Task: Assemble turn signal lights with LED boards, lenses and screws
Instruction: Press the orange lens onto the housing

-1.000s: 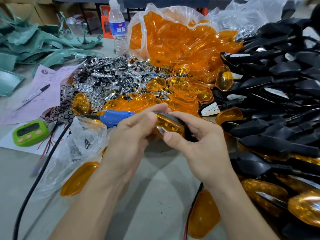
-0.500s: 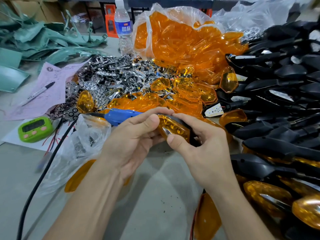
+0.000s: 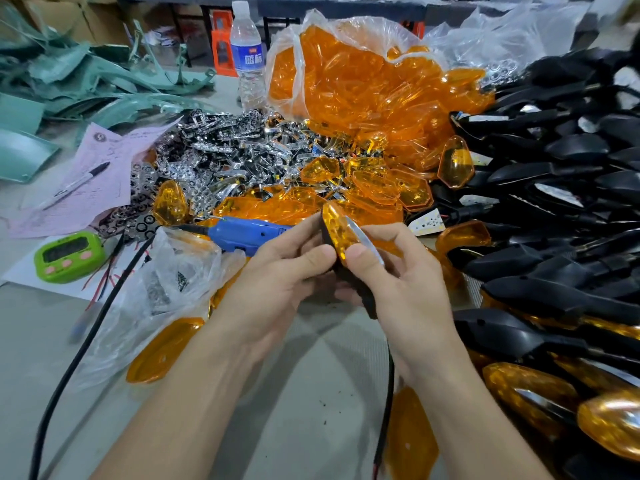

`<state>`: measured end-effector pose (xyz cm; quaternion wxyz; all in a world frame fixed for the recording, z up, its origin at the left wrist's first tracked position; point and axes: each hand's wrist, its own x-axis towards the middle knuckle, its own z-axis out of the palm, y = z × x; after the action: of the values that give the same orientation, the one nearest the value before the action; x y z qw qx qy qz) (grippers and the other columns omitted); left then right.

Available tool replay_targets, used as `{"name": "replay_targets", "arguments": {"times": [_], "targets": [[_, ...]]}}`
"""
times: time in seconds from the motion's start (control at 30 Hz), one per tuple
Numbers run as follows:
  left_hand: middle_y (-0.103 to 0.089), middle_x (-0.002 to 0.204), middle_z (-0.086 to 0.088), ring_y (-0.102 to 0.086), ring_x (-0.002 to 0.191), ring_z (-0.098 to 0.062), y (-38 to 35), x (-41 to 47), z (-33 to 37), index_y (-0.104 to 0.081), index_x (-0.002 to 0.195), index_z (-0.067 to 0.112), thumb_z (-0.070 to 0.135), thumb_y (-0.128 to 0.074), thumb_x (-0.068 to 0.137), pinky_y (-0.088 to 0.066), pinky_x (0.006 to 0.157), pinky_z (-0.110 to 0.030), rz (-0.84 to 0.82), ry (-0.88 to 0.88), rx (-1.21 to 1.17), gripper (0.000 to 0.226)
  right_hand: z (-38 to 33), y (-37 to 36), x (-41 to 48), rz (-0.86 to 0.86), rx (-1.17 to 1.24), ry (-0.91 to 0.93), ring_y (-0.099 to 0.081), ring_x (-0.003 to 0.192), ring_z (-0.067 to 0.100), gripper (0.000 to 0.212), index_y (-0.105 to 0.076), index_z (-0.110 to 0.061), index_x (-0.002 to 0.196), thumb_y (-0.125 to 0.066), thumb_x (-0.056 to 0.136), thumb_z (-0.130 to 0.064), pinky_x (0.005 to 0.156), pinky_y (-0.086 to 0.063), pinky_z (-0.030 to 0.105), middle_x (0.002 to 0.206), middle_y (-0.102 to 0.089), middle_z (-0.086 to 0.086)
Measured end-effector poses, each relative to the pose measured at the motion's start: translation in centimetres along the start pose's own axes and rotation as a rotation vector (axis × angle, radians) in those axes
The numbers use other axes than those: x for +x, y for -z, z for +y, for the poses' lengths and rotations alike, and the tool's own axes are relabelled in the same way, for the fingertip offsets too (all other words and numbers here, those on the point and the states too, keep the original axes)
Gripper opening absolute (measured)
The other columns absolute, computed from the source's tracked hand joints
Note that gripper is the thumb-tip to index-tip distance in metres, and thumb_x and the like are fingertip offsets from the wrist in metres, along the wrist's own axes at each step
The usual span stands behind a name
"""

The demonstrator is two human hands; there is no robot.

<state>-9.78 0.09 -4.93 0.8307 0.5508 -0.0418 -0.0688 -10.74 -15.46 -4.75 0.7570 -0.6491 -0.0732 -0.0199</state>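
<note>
I hold one turn signal light [image 3: 341, 233] between both hands, tilted up on end, its amber lens toward me and its black housing behind. My left hand [image 3: 277, 282] grips it from the left with the thumb pressed on the lens. My right hand [image 3: 401, 289] grips it from the right, thumb on the lens edge, fingers curled round the black stem. Its wire [image 3: 386, 410] hangs down between my forearms. A blue electric screwdriver [image 3: 242, 233] lies just behind my left hand.
Loose amber lenses [image 3: 374, 192] and a bag of them [image 3: 363, 81] lie behind. Chrome reflectors [image 3: 225, 161] are heaped at left centre, black housings [image 3: 554, 202] at right, finished lights [image 3: 530, 393] at lower right. A screw bag [image 3: 166, 282], green timer [image 3: 67, 254], bottle [image 3: 247, 57] and black cable [image 3: 86, 341] sit left.
The light has been turned from lying crosswise to standing on end between my hands. Both thumbs now press side by side on the lens.
</note>
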Motion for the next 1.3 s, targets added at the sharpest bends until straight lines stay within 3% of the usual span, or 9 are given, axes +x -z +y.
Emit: {"name": "replay_targets", "arguments": {"times": [0.1,0.27,0.47,0.53,0.63,0.7,0.93,1.2,1.3], "targets": [[-0.072,0.128,-0.016,-0.069,0.117,-0.032,0.1,0.0,0.0,-0.064,0.137,0.007,0.011,-0.067,0.085,-0.060,0.093,-0.044,0.054,-0.015,-0.005,0.052,0.1,0.3,0.0,-0.014,-0.194,0.112,-0.075,0.100,0.013,0.021,-0.076,-0.040,0.110,-0.073,0.091,-0.029,0.081,-0.064,0.035,0.105,-0.079,-0.011],[-0.076,0.118,-0.015,-0.073,0.108,-0.028,0.4,-0.1,-0.3,-0.069,0.129,0.008,0.008,-0.067,0.080,-0.062,0.083,-0.036,0.067,-0.036,0.020,0.049,-0.1,0.4,-0.2,-0.055,-0.237,0.180,-0.074,0.102,0.005,0.037,-0.073,-0.045,0.115,-0.079,0.089,-0.020,0.081,-0.061,0.022,0.106,-0.078,-0.020],[-0.077,0.118,-0.013,-0.073,0.109,-0.027,0.6,0.0,-0.4,-0.075,0.122,0.017,0.005,-0.075,0.082,-0.062,0.088,-0.040,0.078,-0.051,0.070,0.041,-0.1,0.3,-0.3,-0.041,-0.263,0.188,-0.075,0.098,0.014,0.028,-0.078,-0.041,0.111,-0.071,0.093,-0.021,0.085,-0.064,0.044,0.102,-0.079,-0.010],[-0.077,0.117,-0.012,-0.074,0.108,-0.025,0.4,0.0,-0.4,-0.078,0.119,0.019,0.007,-0.075,0.083,-0.062,0.085,-0.037,0.081,-0.058,0.072,0.039,-0.1,0.1,-0.4,-0.009,-0.295,0.216,-0.075,0.096,0.009,0.029,-0.076,-0.046,0.108,-0.074,0.089,-0.024,0.083,-0.064,0.037,0.101,-0.079,-0.016],[-0.075,0.121,-0.015,-0.071,0.115,-0.030,0.3,0.0,-0.6,-0.072,0.127,0.012,0.006,-0.074,0.082,-0.059,0.095,-0.042,0.076,-0.064,0.059,0.045,-0.3,-0.2,-0.7,0.042,-0.364,0.272,-0.072,0.095,-0.006,0.039,-0.070,-0.064,0.102,-0.078,0.082,-0.031,0.079,-0.057,0.012,0.096,-0.072,-0.037],[-0.074,0.123,-0.017,-0.070,0.118,-0.033,0.3,-0.1,-0.6,-0.069,0.130,0.007,0.006,-0.070,0.082,-0.058,0.097,-0.042,0.065,-0.065,0.044,0.048,-0.6,-0.4,-0.8,0.042,-0.404,0.276,-0.071,0.092,-0.010,0.047,-0.063,-0.077,0.096,-0.077,0.080,-0.034,0.078,-0.054,0.008,0.091,-0.068,-0.045],[-0.074,0.123,-0.018,-0.070,0.117,-0.032,0.3,-0.2,-0.5,-0.068,0.131,0.005,0.003,-0.073,0.086,-0.058,0.097,-0.039,0.023,-0.088,0.073,0.046,-1.0,0.0,-0.7,-0.018,-0.404,0.239,-0.075,0.094,0.005,0.038,-0.066,-0.073,0.094,-0.073,0.084,-0.036,0.081,-0.064,0.039,0.094,-0.075,-0.030],[-0.075,0.122,-0.014,-0.070,0.118,-0.031,0.3,-0.2,-0.5,-0.072,0.129,0.011,0.006,-0.067,0.085,-0.057,0.098,-0.037,0.034,-0.112,0.135,0.044,-1.9,-0.1,-0.5,-0.001,-0.412,0.244,-0.074,0.086,-0.002,0.047,-0.062,-0.079,0.079,-0.077,0.076,-0.034,0.070,-0.063,0.022,0.082,-0.071,-0.037],[-0.077,0.117,-0.012,-0.072,0.115,-0.031,0.0,-0.2,-0.4,-0.079,0.119,0.021,0.022,-0.073,0.087,-0.058,0.098,-0.041,0.091,-0.109,0.139,0.033,-1.7,-0.5,-0.6,0.037,-0.475,0.229,-0.074,0.083,0.000,0.046,-0.060,-0.080,0.076,-0.078,0.073,-0.038,0.068,-0.063,0.022,0.076,-0.069,-0.038]]}}
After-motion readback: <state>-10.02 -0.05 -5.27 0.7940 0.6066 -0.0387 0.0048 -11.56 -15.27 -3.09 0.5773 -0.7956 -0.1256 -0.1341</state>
